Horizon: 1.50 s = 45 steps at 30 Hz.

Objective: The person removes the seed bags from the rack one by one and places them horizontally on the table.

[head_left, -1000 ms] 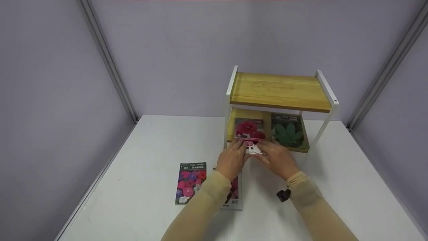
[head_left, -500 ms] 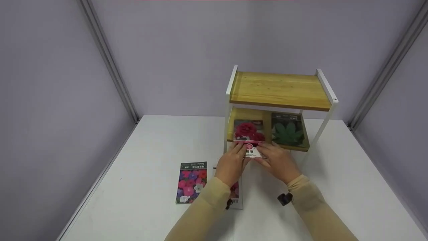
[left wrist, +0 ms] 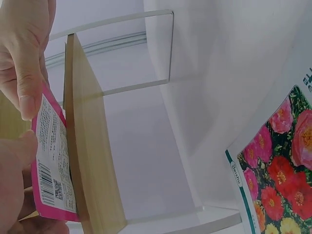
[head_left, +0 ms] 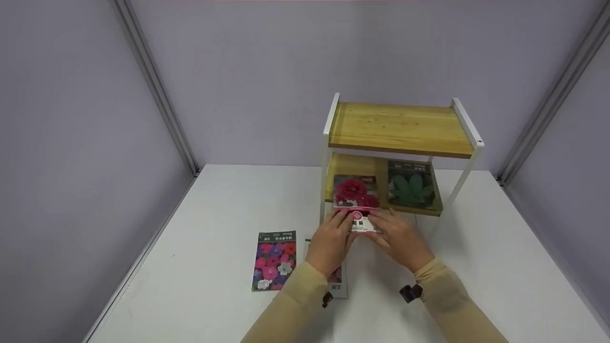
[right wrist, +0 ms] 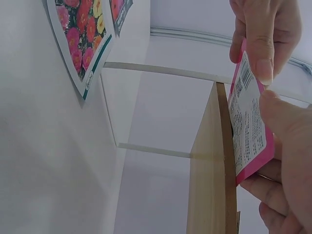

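Shifted nearer: left hand [head_left: 329, 242], right hand [head_left: 401, 237] and the red-flower seed packet [head_left: 355, 191]. I observe both hands, equally close, pinching its near end; its long axis runs far from the grip, over the left of the lower shelf [head_left: 355, 165], which bears the green-leaf seed packet [head_left: 411, 186] at right.

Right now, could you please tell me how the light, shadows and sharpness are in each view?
Head: soft, even light, with faint shadows on the table near the sleeves; left wrist: slightly hazy, the held packet's fine text too small to read, though its barcode stripes show; right wrist: table softly shaded grey at picture left, no strong glare.
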Available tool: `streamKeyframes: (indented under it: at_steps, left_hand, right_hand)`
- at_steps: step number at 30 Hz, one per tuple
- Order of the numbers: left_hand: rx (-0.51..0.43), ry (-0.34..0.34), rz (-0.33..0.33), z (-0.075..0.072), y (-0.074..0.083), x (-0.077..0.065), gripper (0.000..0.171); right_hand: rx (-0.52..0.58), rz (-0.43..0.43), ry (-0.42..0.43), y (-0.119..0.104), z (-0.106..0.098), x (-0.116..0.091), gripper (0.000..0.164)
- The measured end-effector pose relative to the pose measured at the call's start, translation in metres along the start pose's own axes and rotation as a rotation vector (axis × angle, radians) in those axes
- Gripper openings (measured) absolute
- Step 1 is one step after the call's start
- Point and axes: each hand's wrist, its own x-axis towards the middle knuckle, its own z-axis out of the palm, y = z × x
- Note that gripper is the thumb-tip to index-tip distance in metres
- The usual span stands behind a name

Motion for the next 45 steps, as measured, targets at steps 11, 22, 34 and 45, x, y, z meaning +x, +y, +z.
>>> streamKeyframes:
  at_steps: [11, 22, 34, 45]
  left_hand:
    - [-0.048, 0.076, 0.053, 0.002, 0.000, -0.009, 0.039]
    - [-0.029, 0.099, 0.076, -0.007, -0.001, -0.020, 0.034]
    - [-0.045, 0.078, 0.101, -0.012, -0.004, -0.028, 0.033]
    - [-0.082, 0.084, 0.156, -0.016, -0.006, -0.035, 0.024]
  right_hand:
    - [-0.038, -0.015, 0.015, -0.002, -0.001, -0.011, 0.049]
    - [-0.046, -0.031, -0.004, -0.007, -0.005, -0.020, 0.051]
    - [-0.061, -0.010, -0.001, -0.008, -0.006, -0.028, 0.052]
    - [-0.057, -0.012, -0.004, -0.011, -0.008, -0.038, 0.055]
